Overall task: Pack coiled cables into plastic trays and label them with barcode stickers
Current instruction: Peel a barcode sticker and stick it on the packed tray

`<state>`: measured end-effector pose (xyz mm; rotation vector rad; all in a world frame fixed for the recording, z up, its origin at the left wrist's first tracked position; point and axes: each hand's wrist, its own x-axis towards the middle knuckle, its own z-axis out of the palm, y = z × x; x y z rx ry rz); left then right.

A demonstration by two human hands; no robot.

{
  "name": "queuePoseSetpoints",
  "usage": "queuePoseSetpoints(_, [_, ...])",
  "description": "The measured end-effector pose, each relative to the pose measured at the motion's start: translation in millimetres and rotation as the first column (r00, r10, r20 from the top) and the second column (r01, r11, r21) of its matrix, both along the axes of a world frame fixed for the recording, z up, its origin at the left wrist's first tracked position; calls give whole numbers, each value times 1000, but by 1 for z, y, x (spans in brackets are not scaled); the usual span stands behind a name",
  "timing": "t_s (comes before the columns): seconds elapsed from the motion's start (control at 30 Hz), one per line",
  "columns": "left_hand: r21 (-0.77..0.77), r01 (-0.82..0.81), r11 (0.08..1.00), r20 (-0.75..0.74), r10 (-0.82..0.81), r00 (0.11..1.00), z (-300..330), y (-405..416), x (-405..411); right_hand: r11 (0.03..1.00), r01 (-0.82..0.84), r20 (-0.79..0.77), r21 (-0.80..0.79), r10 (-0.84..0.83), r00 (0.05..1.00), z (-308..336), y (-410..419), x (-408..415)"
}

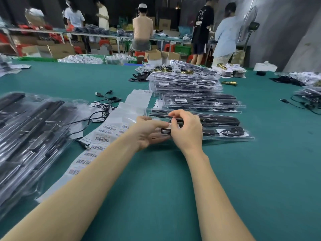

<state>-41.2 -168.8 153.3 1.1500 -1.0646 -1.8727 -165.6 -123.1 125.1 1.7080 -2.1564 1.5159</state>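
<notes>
A clear plastic tray point(225, 126) with black parts and a coiled cable inside lies on the green table right in front of me. My right hand point(187, 131) pinches a small white barcode sticker point(169, 125) over the tray's left end. My left hand point(149, 132) holds that left end from the side, fingers curled at its edge. A long strip of barcode stickers point(102, 139) runs along the table to the left of my hands. Loose black cables point(106, 105) lie behind the strip.
A pile of unfilled clear trays point(33, 129) covers the left of the table. Stacked packed trays point(187, 80) rise behind the one I work on. More cables and trays point(307, 100) sit far right. Several people stand at benches in the background.
</notes>
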Motion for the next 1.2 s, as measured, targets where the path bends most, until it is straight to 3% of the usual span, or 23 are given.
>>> queuePoseSetpoints(0.13, [-21, -81, 996, 24, 82, 996, -6, -5, -2, 999, -55, 14, 1, 55, 998, 0, 0, -2])
queuePoseSetpoints(0.33, [-19, -46, 999, -10, 46, 999, -5, -12, 10, 988, -146, 52, -48, 148, 988, -1, -1, 0])
queuePoseSetpoints(0.43, [-39, 78, 996, -23, -79, 997, -1, -18, 21, 976, -57, 80, -212, 75, 994, 2, 0, 4])
queuePoseSetpoints(0.53, [-50, 128, 991, -127, -133, 983, 0, -25, 32, 899, 76, 137, -431, -18, 990, 8, 1, 9])
queuePoseSetpoints(0.63, [-47, 119, 992, -213, -126, 969, -1, -32, 35, 870, 73, 162, -487, 8, 987, 9, 2, 14])
queuePoseSetpoints(0.93, [18, 50, 999, -374, -39, 927, 29, -69, -6, 1000, 20, 470, -7, -15, 882, -4, -10, 10])
queuePoseSetpoints(1.03, [62, 3, 998, -359, 19, 933, 41, -79, -33, 980, -54, 434, 190, -35, 900, -7, -13, 7])
queuePoseSetpoints(1.1, [73, -36, 997, -252, 54, 966, 43, -84, -47, 962, -76, 376, 261, -29, 926, -8, -15, 6])
queuePoseSetpoints(1.17, [65, -93, 994, -49, 96, 994, 41, -95, -55, 951, -81, 343, 297, -27, 939, -7, -17, 5])
queuePoseSetpoints(1.2, [-23, -93, 995, 71, 95, 993, 41, -98, -56, 948, -85, 347, 306, -28, 938, -7, -18, 4])
